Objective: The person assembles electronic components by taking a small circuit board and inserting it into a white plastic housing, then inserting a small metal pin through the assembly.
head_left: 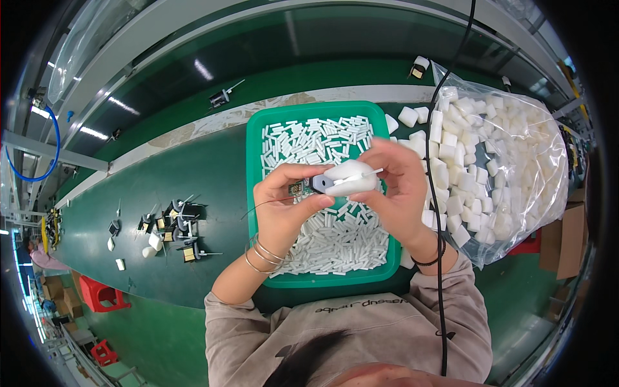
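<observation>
One dark component [318, 184] with white foam piece [353, 186], held above the green tray [342, 278]: left hand's grip [277, 205] clasps the stiff-looking body, right hand's grip [401, 179] pinches the foam, likely light and soft, best squeezed at its sides, clear of the fragile-looking circuit board [296, 188].

Person's left forearm [240, 276] and right forearm [428, 248] angled inward, elbows bent, left hand [284, 197] pinching between thumb and forefinger, right hand [398, 184] facing it, fingers [388, 156] curled, slightly blurred.
</observation>
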